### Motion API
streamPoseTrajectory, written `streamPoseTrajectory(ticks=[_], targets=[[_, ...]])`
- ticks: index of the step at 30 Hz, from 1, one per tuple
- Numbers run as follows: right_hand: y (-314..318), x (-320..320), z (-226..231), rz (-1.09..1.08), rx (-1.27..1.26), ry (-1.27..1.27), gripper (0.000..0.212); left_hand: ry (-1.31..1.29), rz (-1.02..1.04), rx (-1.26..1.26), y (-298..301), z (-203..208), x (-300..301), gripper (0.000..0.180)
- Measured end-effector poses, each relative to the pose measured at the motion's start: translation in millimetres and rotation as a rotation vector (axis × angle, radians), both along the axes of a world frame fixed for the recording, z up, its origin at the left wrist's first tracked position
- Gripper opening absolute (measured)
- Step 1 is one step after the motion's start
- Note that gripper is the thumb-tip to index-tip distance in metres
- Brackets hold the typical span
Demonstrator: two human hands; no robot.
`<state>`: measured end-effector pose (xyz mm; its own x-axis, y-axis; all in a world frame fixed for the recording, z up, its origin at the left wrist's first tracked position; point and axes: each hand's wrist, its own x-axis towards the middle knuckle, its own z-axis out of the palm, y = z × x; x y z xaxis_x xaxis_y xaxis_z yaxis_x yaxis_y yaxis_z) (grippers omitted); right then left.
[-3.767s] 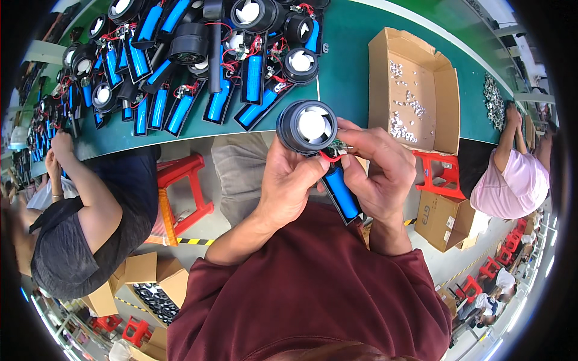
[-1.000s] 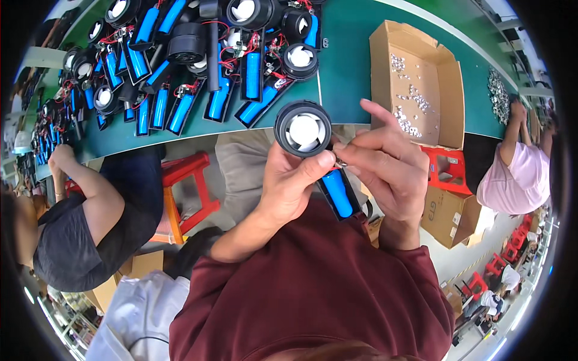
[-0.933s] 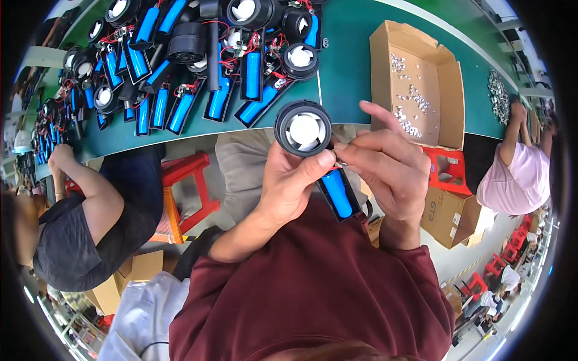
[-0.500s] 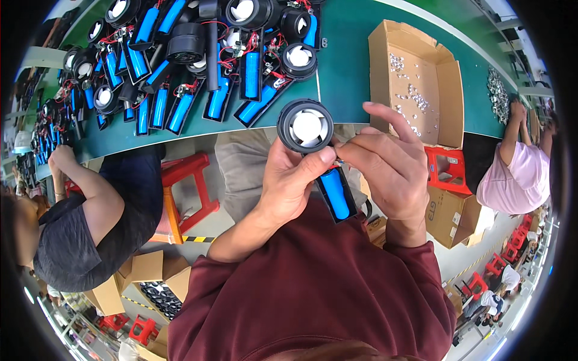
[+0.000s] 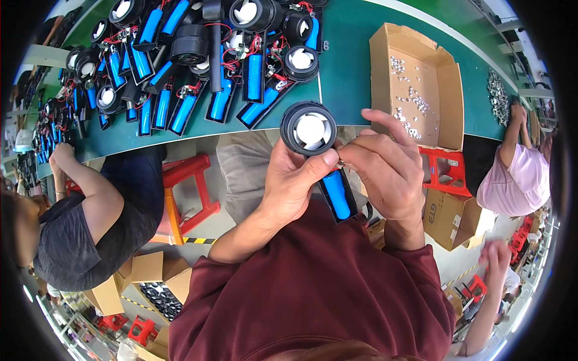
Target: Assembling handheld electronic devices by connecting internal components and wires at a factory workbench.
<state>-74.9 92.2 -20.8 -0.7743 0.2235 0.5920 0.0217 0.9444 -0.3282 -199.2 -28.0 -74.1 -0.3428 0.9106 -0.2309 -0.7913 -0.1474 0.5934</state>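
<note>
My left hand (image 5: 292, 183) is closed around the neck of a half-built handheld fan (image 5: 289, 137), its thumb lying below the round black head with white blades. Hanging from that head is an open black handle housing with a blue cylindrical battery (image 5: 337, 197) in it. At the neck, where small metal parts and red wire show, my right hand (image 5: 391, 171) pinches with thumb and fingertips; one finger is stretched out away from the pinch. Whatever lies between those fingertips is too small to make out.
Many similar half-built fans (image 5: 254, 78) crowd the green table (image 5: 346, 66) at the left. A cardboard box (image 5: 447, 90) with small metal parts stands right, a pile of small parts (image 5: 498, 99) beyond. Co-workers sit on both sides; another person's raised arm (image 5: 490, 295) shows lower right.
Both hands keep nearly the same hold on the fan; the view has shifted slightly. Another person's raised arm has come into sight at the lower right.
</note>
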Motion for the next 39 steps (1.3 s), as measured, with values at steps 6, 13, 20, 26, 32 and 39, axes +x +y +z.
streamPoseTrajectory(ticks=[6, 13, 20, 26, 32, 39], targets=[[1, 0, 2, 0.016, -0.102, -0.004, 0.015, 0.023, -0.011, 0.007, 2, -1, 1, 0.044], [2, 0, 5, 0.027, -0.186, -0.016, 0.015, 0.084, 0.001, -0.002, 5, 0, 0, 0.045], [-10, 7, 13, -0.190, -0.382, 0.108, 0.063, 0.117, 0.103, 0.023, 18, 18, -11, 0.039], [-27, 13, 10, -0.308, -0.616, -0.134, 0.093, 0.106, 0.129, 0.056, 50, 24, -3, 0.040], [-20, 19, 7, -0.385, -0.621, 0.010, 0.085, 0.159, -0.055, 0.216, 68, 25, 1, 0.053], [-11, 36, -7, -0.352, -0.535, 0.057, 0.074, -0.231, -0.015, 0.247, 84, 29, -7, 0.079]])
